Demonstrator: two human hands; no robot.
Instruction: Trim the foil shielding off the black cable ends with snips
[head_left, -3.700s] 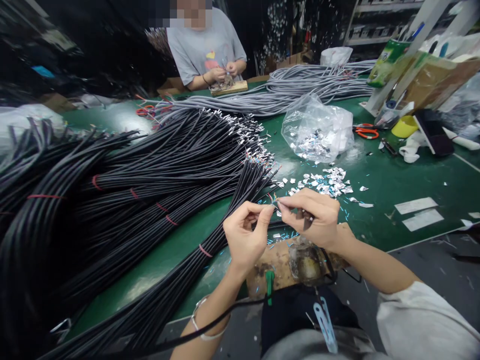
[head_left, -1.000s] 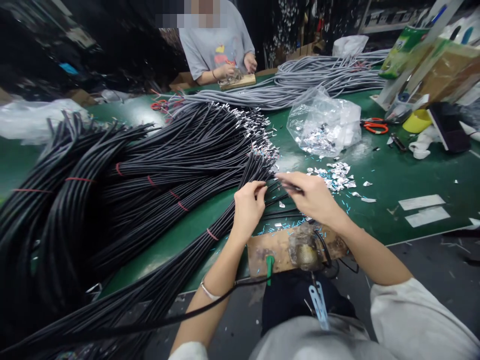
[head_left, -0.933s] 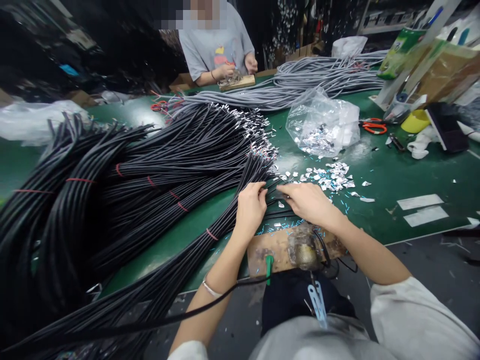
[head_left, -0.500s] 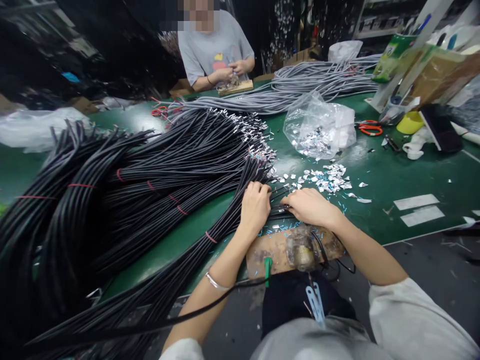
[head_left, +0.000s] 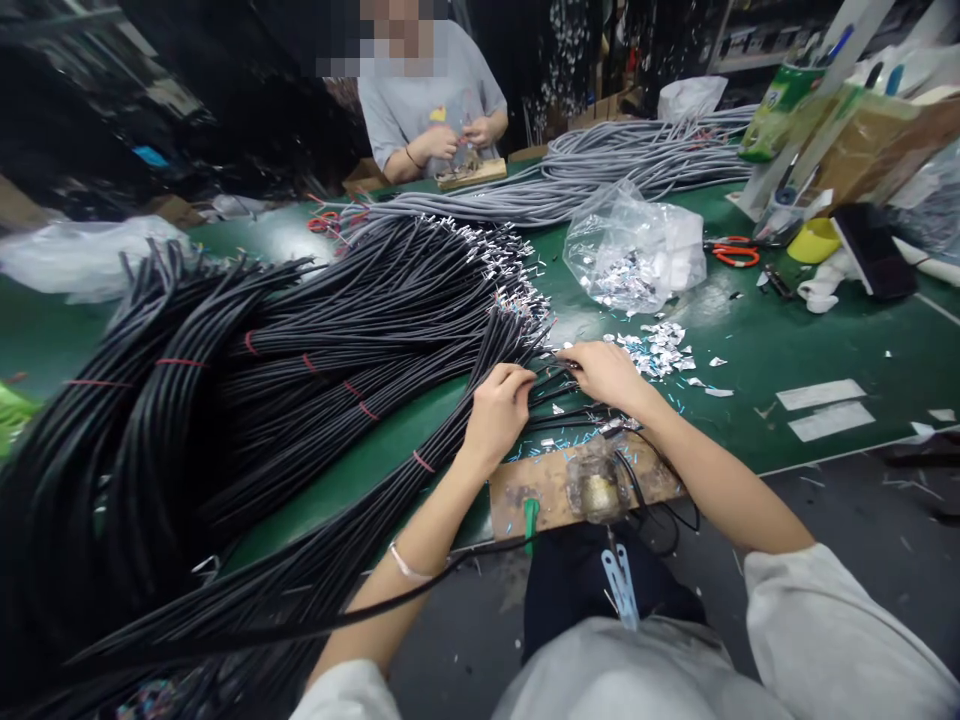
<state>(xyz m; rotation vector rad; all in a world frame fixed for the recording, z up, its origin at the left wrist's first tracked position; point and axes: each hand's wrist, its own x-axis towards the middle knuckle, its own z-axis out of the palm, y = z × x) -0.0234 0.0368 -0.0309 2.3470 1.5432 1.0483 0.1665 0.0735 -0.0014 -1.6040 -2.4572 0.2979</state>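
Note:
My left hand (head_left: 499,410) is closed, fingers bent together, on a black cable at the front edge of a long bundle of black cables (head_left: 442,440). To its right, my right hand (head_left: 606,375) pinches the dark end of a black cable between thumb and fingers; the exact grip is partly hidden. More loose black cable ends (head_left: 570,415) lie on the table below and between the hands. A wooden board (head_left: 517,490) at the table edge carries a small grimy metal device (head_left: 600,490) with a light-blue clip (head_left: 619,585) below it.
Tied black cable bundles (head_left: 360,300) with stripped ends fill the left. White foil scraps (head_left: 664,350) and blue bits lie beyond my right hand, near a clear plastic bag (head_left: 637,250). Orange-handled scissors (head_left: 735,252), grey cables (head_left: 622,155) and a co-worker (head_left: 435,100) are farther back.
My right hand has moved up and slightly away from me. My left hand has shifted a little left and down. The view has shifted slightly, and the co-worker's hands have moved apart a little.

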